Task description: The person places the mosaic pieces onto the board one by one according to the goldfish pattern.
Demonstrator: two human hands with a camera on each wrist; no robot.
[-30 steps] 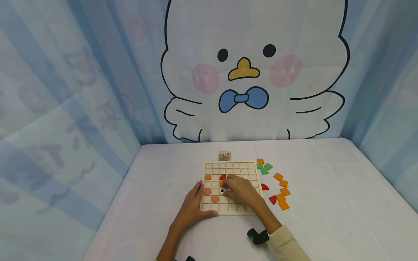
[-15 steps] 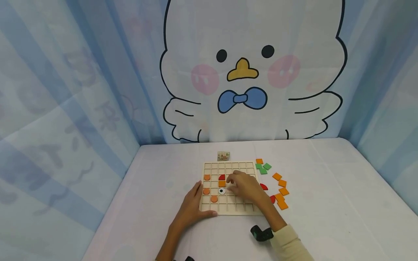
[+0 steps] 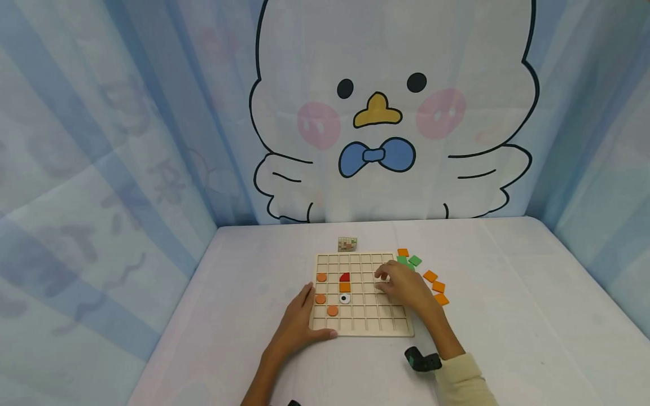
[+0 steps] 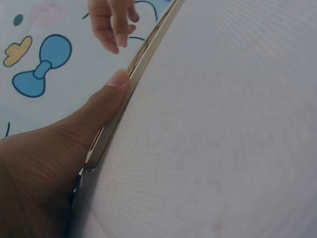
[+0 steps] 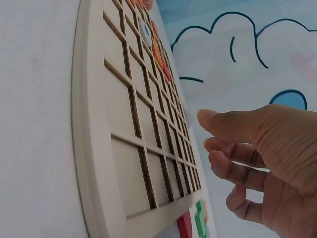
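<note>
Worktop (image 3: 508, 293), pale and smooth-looking, carries everything, so a bump could probably slide what rests on it. The gridded wooden board (image 3: 373, 310) lies flat near its middle. The left grip (image 3: 298, 322) is unclenched, fingers along the board's left edge and thumb along the near edge; if that bracing slackens or shoves unevenly, the board may twist and its pieces may shift in their cells. The right grip (image 3: 406, 286) is released, thumb and fingers apart over the board's right side with nothing visible between them; a low sweep could catch the rim. The dark device (image 3: 421, 361) on the right arm is near the board's near right corner and might knock it. Just beyond the far edge, a small printed card (image 3: 347, 243) could be nudged away. Loose orange squares (image 3: 438, 286) lie to the right; being thin and flat, they may resist a clean pinch. Green pieces (image 3: 414, 260) crowd the far right, so reaching for one might drag its neighbour. A red piece (image 5: 185, 225), seen only from the right wrist, could be brushed unnoticed. Smallest, the orange discs (image 3: 332, 310) and eye disc (image 3: 345, 298) sit in cells at left, where a careless fingertip could dislodge them.
</note>
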